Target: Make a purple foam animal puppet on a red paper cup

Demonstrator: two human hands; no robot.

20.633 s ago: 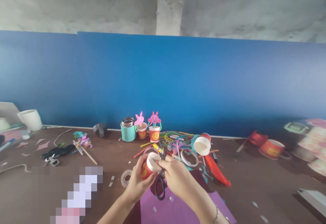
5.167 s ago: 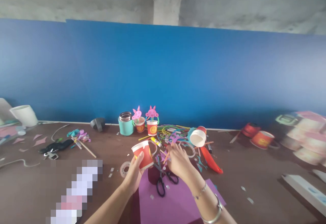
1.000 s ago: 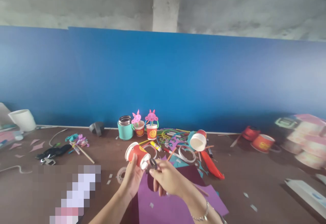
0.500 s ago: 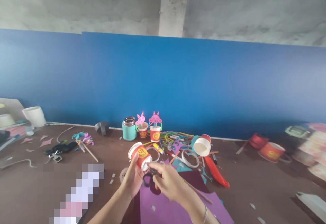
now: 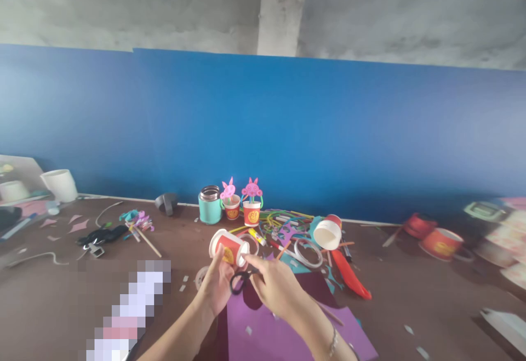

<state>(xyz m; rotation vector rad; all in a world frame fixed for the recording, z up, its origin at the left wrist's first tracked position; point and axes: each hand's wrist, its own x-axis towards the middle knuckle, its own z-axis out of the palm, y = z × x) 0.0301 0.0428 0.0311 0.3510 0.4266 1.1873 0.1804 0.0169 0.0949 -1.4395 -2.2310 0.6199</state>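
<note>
In my left hand (image 5: 217, 284) is a red and white paper cup (image 5: 230, 247) with a yellow emblem, tilted on its side with its rim to the left. My thumb presses on its wall. My right hand (image 5: 277, 287) is closed around scissors (image 5: 238, 282); a black finger loop sticks out to the left. The right index finger is stretched out to the cup's base end, at or very near its edge. Below my hands lies a purple sheet (image 5: 250, 344), with a dark sheet partly over it. A roll of clear tape (image 5: 200, 278) is beside my left hand.
Two cups with pink figures (image 5: 252, 213) stand at the back, next to a turquoise jar (image 5: 210, 207). Behind my right hand are pipe cleaners (image 5: 283, 218), a tipped paper cup (image 5: 327, 235), a white ring (image 5: 310, 254) and a red strip (image 5: 351, 276). Black straps (image 5: 102, 236) lie left.
My left hand has turned the cup, so its emblem sits lower and the cup lies more level. The right index finger stays at the base end, and the scissors' loop shows more clearly.
</note>
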